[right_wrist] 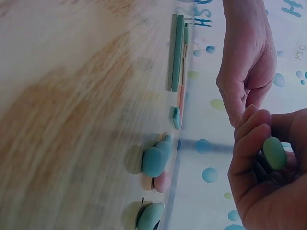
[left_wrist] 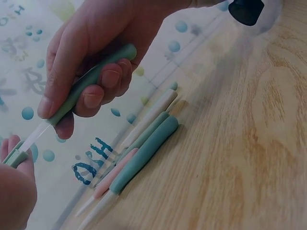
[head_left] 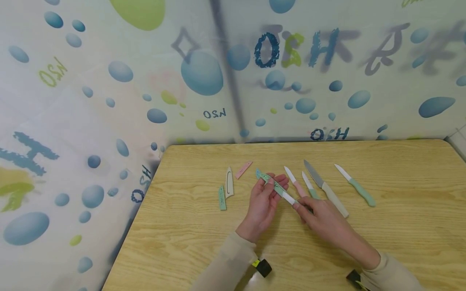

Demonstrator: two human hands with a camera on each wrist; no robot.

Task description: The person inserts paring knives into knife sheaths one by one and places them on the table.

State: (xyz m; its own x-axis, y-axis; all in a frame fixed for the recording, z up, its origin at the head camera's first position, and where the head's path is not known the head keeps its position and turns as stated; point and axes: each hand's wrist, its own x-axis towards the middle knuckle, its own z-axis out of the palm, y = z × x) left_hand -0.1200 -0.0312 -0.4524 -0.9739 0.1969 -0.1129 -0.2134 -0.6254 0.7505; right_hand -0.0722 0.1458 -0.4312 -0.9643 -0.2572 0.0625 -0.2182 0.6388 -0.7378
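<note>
My left hand [head_left: 259, 206] holds a green knife sheath [head_left: 278, 188], the thumb lying over it and the fingers beneath. A paring knife with a green handle [left_wrist: 91, 84] is gripped in my right hand [head_left: 325, 220]. Its white blade [head_left: 289, 198] lies partly inside the sheath, with a short stretch showing between the hands. Just beyond my left fingers is a blue sheath [head_left: 258, 173]. Close to my right hand lie a pink-handled knife [head_left: 299, 188], a green-handled knife [head_left: 309, 186] and a larger grey-bladed knife with a beige handle [head_left: 334, 199]. A blue-handled knife [left_wrist: 146, 153] shows in the left wrist view.
Left of my hands lie a cream sheath [head_left: 229, 182], a green sheath [head_left: 222, 198] and a pink sheath [head_left: 243, 169]. Another green-handled knife [head_left: 362, 192] rests farther right. The wooden table [head_left: 164, 242] meets a patterned curtain [head_left: 204, 133] at its far edge.
</note>
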